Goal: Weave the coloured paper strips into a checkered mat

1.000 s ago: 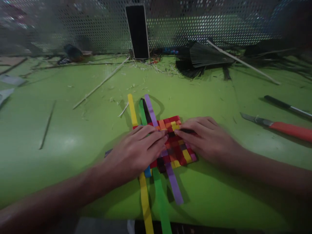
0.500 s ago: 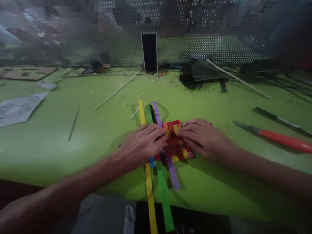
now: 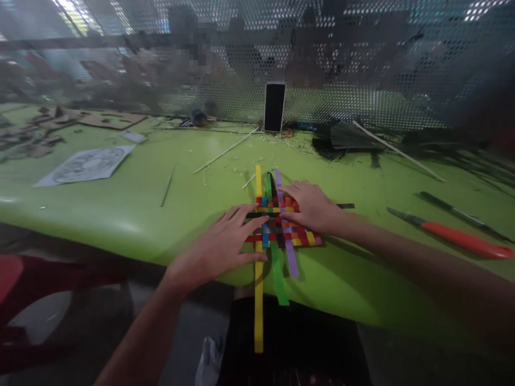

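A small woven mat of coloured paper strips (image 3: 287, 231) lies near the front edge of the green table (image 3: 120, 203). Long yellow (image 3: 258, 300), green (image 3: 277, 276) and purple (image 3: 290, 260) strips hang from it over the table's edge. My left hand (image 3: 221, 244) lies flat with fingers spread, its fingertips on the mat's left side. My right hand (image 3: 311, 206) rests flat on the mat's upper right part, fingers stretched toward the strips. Neither hand grips anything.
A red-handled knife (image 3: 458, 238) and a dark tool (image 3: 462, 214) lie to the right. A phone (image 3: 274, 107) stands against the perforated screen at the back, beside a dark bundle of strips (image 3: 350, 136). Thin sticks (image 3: 225, 153), a printed sheet (image 3: 86, 165) and cardboard pieces lie left.
The view has pulled back and tilted up, showing more of the table's left side. My left hand has slid left off the mat's middle, uncovering more weave; my right hand stays on it.
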Available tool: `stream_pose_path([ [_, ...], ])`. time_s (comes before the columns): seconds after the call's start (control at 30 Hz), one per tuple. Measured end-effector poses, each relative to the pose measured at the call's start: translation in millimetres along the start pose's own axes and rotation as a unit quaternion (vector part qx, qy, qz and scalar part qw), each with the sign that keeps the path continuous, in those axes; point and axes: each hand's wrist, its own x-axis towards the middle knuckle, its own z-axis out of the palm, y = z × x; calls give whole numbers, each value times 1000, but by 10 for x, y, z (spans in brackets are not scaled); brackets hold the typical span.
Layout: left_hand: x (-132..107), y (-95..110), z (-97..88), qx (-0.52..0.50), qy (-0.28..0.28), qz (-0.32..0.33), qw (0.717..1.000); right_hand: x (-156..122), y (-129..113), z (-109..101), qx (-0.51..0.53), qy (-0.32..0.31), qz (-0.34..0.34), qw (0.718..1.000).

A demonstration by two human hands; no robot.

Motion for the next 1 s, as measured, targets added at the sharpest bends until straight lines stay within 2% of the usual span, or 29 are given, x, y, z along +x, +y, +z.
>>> stream_pose_path([
  [0.17, -210, -21, -104, -48, 20, 35, 998, -18, 19, -116, 154, 55, 4, 986],
  [0.27, -313, 90, -213, -63, 104, 14, 992, -41, -10, -315, 191, 81, 21, 978],
  [0.4, -329, 478, -248, -30, 283, -23, 958, -140, -79, -622, 211, 139, 9, 968],
  [0.47, -296, 727, -189, -16, 354, -35, 934, -219, -131, -745, 236, 159, -2, 959],
  [0.53, -262, 972, -99, -6, 424, -81, 902, -305, -182, -830, 261, 189, 11, 947],
  [0.57, -254, 1087, -55, -6, 457, -102, 884, -348, -202, -857, 269, 209, 26, 940],
  [0.63, -264, 1300, 12, -38, 486, -109, 867, -434, -224, -888, 276, 251, 54, 926],
  [0.67, -279, 1396, 33, -72, 476, -92, 872, -477, -225, -894, 276, 271, 63, 920],
  [0.77, -323, 1615, 87, -205, 360, -47, 909, -617, -209, -885, 274, 336, 83, 897],
  [0.8, -318, 1656, 119, -239, 324, -49, 914, -670, -205, -876, 276, 358, 92, 887],
  [0.87, -257, 1681, 222, -296, 293, -83, 905, -786, -214, -845, 287, 401, 105, 864],
  [0.9, -201, 1667, 288, -346, 281, -112, 888, -848, -229, -822, 297, 421, 110, 850],
  [0.93, -131, 1641, 358, -425, 270, -151, 851, -911, -253, -794, 310, 439, 114, 836],
  [1.0, 27, 1568, 482, -586, 275, -181, 740, -1035, -325, -723, 339, 459, 131, 811],
])
